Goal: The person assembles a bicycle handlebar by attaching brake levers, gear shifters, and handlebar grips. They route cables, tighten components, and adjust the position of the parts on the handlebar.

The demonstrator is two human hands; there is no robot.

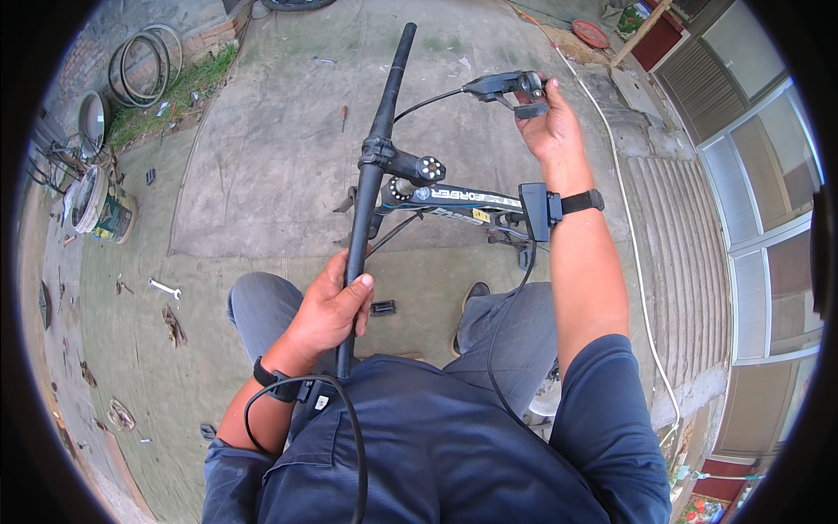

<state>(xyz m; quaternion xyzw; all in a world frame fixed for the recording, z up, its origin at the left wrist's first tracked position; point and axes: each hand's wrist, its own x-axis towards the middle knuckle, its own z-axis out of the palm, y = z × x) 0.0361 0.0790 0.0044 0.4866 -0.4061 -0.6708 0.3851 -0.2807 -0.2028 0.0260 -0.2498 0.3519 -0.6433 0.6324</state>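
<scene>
A bare black bicycle handlebar (pixel 367 196) runs up and down the view, clamped in a black stem (pixel 409 164). My left hand (pixel 336 304) is wrapped around its near section, thumb on top. Out to the right, my right hand (pixel 546 124) holds a black brake-and-shift lever unit (pixel 497 85), apart from the bar. From that unit a black cable (pixel 429 101) leads behind the handlebar. The stem sits offset over the bicycle frame (pixel 458 196), beside a threaded spring-like part (pixel 402 186) at the head tube. Lettering marks the frame's dark tubes.
A black pedal (pixel 383 307) lies between my legs. On the ground are a wrench (pixel 165 288) and a red-handled screwdriver (pixel 344 116). A bucket (pixel 105 206) and wheel rims (pixel 141 69) stand left; a pale hose (pixel 615 137) runs along the right. Wrist-device cables cross my lap.
</scene>
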